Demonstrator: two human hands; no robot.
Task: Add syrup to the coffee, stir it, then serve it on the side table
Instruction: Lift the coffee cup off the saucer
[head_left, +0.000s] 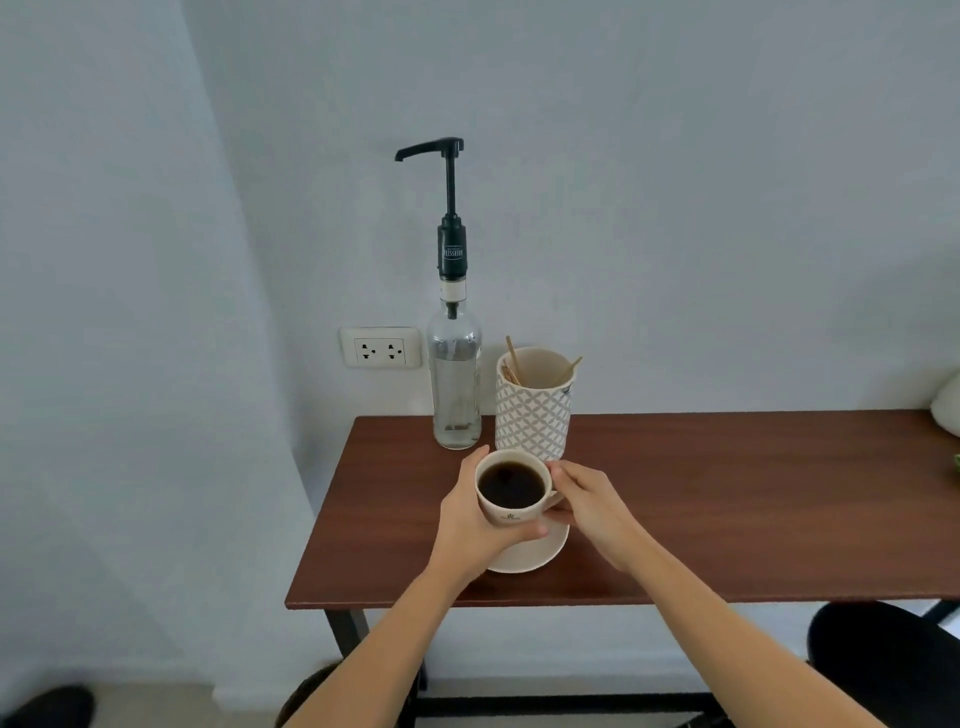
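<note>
Dark wood table (727, 493) vs pale wall, bare top right of the coffee cup (513, 488). Left of cup: left hand (470, 525), fingers wrapped round its smooth cream wall. Cup w/ black coffee sits just above cream saucer (540, 553). Behind cup: clear glass syrup bottle (455, 384), black pump; patterned stirrer holder (532, 410). Right hand (592, 506) pinches handle side.

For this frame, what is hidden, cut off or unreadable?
Head view only:
- Cup handle: covered by the right hand.
- Whether the cup touches the saucer: hidden by both hands.
- Cup logo: too small.
- White object on the table: cut by right edge.
- Side table: not in view.
</note>
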